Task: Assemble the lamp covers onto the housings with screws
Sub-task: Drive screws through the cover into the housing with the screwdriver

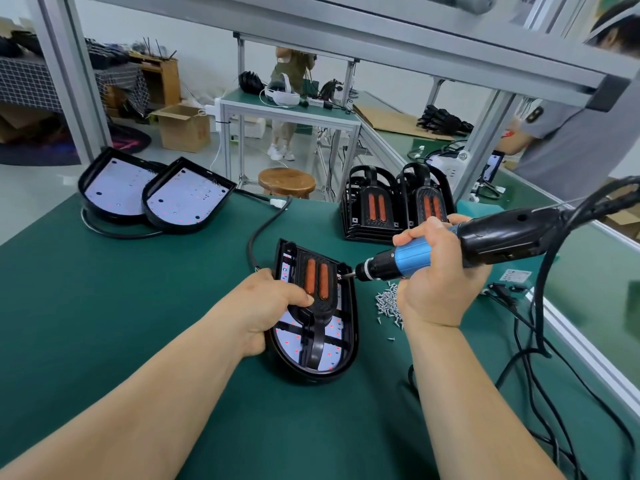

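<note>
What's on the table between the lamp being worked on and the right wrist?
A loose pile of small silver screws, lying on the green mat; head view.

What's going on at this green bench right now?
A person is screwing a lamp cover onto its housing. The left hand holds the cover down against the housing; the right hand grips an electric screwdriver with its bit at the cover's far right corner. Loose screws lie beside it; two open housings and stacked covers wait farther back.

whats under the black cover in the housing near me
Through the lamp cover's open ribs shows a white LED board with red dots, seated in the housing. The board's middle is hidden by the cover's orange-slotted block and the left hand.
</note>
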